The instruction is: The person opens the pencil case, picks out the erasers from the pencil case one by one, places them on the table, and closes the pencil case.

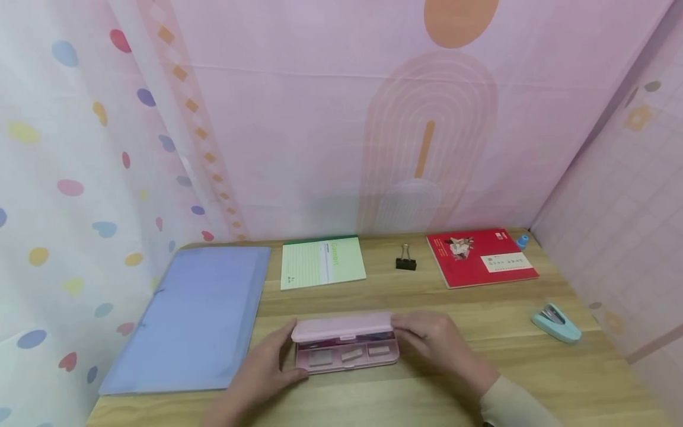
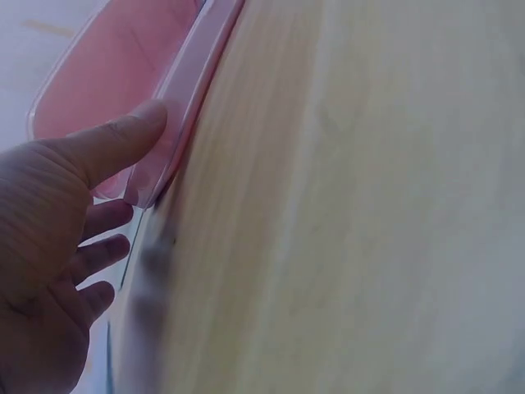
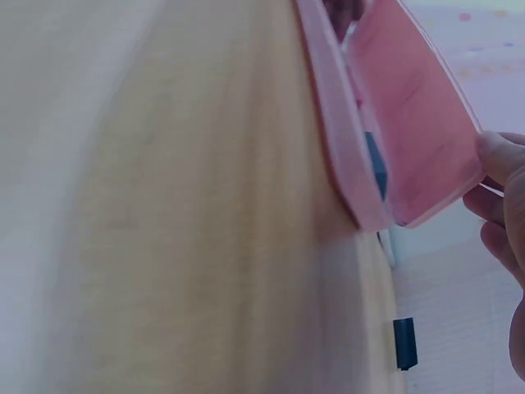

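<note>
A pink pencil case (image 1: 347, 369) lies on the table with its lid (image 1: 342, 326) raised partway. Three small pale blocks (image 1: 351, 354) sit in separate front compartments, and pens or pencils show in the shadow behind them. At the case's left end, my left hand (image 1: 269, 367) holds it, the thumb on the front corner and the other fingers around behind. My right hand (image 1: 440, 341) pinches the right corner of the lid between thumb and fingers. In the right wrist view, the lid's pink inner side (image 3: 418, 115) stands at an angle to the base.
Left of the case is a blue folder (image 1: 187, 320). Behind it lie a pale green notepad (image 1: 322, 262), a black binder clip (image 1: 406, 264) and a red booklet (image 1: 480, 261) beside a small blue object (image 1: 522, 241). A mint stapler (image 1: 557, 324) rests at the right. Curtains hang around the table.
</note>
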`<act>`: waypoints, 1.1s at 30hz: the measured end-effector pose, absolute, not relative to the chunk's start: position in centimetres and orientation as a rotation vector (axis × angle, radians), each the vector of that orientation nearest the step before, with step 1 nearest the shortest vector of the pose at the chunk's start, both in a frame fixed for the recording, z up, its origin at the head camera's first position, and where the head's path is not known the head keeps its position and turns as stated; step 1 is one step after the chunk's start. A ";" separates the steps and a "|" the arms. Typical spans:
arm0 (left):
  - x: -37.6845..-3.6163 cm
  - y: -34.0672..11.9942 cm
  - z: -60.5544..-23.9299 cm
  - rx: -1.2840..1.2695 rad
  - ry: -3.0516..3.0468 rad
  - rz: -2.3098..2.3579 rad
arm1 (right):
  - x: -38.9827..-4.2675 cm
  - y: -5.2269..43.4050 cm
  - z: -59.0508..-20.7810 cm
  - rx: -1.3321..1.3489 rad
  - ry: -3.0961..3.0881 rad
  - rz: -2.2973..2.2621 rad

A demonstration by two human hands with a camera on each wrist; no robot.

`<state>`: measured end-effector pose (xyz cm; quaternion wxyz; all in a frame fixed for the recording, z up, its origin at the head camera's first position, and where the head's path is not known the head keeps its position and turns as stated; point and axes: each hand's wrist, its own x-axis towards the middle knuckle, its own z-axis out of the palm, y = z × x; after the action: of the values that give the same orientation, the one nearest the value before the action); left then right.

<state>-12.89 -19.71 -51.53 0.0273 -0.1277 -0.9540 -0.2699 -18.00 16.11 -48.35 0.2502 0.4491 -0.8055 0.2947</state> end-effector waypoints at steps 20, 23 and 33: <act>-12.7 -19.4 -51.8 -0.347 -2.996 -0.892 | -21.1 15.7 -48.2 1.074 -2.356 0.503; -12.7 -19.6 -51.9 -0.350 -3.007 -0.892 | -21.7 15.6 -48.3 1.070 -2.478 0.481; -12.4 -19.4 -51.8 -0.328 -3.023 -0.919 | -23.7 14.5 -49.0 0.943 -2.853 0.441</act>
<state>-12.42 -19.41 -51.78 -0.0172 -0.1033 -0.9515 -0.2892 -23.69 14.47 -49.02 0.0522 0.3100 -0.9382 0.1449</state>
